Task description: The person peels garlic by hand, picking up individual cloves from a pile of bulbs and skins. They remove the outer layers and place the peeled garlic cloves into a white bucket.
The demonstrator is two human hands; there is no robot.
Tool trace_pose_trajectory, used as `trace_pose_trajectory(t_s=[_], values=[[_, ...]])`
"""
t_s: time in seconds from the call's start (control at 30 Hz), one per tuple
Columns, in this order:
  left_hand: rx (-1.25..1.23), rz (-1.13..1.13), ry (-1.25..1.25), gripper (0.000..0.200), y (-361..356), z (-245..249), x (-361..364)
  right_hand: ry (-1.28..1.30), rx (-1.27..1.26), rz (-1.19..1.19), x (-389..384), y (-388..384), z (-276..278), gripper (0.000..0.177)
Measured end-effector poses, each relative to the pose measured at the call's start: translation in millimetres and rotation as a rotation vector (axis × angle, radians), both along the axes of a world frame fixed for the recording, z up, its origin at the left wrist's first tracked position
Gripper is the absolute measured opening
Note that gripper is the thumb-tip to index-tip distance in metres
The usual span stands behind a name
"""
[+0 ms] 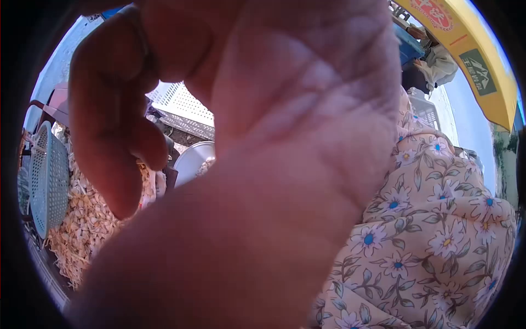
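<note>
My right hand (pixel 263 148) fills the middle of the head view, very near the lens and partly blurred. Its fingers curl down at the left, apart from the broad, blurred part of the hand below them, and nothing shows between them. A floral sleeve (pixel 422 236) with blue-centred flowers spreads out at the lower right. Behind the fingers lies a heap of what look like garlic cloves (pixel 87 227). A white bowl (pixel 189 163) with some pale pieces in it is partly covered by the hand. My left hand does not show.
A light-blue perforated basket (pixel 48 181) stands tilted at the far left. Beyond the bowl is a white perforated crate (pixel 183 112). A yellow umbrella (pixel 466 46) hangs at the upper right, near another person (pixel 435 67) and a grey basket (pixel 424 108).
</note>
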State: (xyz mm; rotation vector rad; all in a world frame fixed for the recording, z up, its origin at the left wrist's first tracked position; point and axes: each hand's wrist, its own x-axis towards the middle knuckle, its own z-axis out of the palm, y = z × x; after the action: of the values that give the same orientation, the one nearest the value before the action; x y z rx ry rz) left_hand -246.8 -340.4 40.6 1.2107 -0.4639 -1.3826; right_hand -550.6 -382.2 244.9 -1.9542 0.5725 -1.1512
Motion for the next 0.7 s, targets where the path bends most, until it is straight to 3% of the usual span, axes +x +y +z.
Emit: trace_pose_trajectory(t_s=[0.03,0.27,0.37,0.43,0.47,0.57,0.7], values=[[-0.084,-0.040,-0.103,0.027,1.7,2.2,-6.7,0.004,-0.014,-0.025,-9.3,-0.1,-5.7,0.060],[-0.066,-0.137,-0.052,0.034,-25.9,-41.8,-38.6,0.055,-0.027,-0.215,-61.8,7.6,-40.2,0.052],[-0.066,-0.162,-0.056,0.035,-46.3,-36.5,-39.0,0.054,-0.052,-0.300,-71.7,8.3,-38.5,0.049],[-0.020,-0.120,-0.109,0.031,-59.0,-23.8,-43.8,0.052,-0.071,-0.358,-79.1,9.4,-34.5,0.046],[0.062,-0.212,0.004,0.012,-66.1,-7.4,-42.0,0.046,-0.082,-0.388,-82.7,10.4,-32.2,0.045],[0.119,-0.210,-0.167,0.014,-79.9,-16.8,-24.5,0.024,-0.116,-0.481,-96.7,15.4,-22.9,0.042],[0.094,-0.205,-0.084,0.014,-80.7,-15.6,-20.4,-0.085,-0.146,-0.614,-116.5,13.7,-13.2,0.038]])
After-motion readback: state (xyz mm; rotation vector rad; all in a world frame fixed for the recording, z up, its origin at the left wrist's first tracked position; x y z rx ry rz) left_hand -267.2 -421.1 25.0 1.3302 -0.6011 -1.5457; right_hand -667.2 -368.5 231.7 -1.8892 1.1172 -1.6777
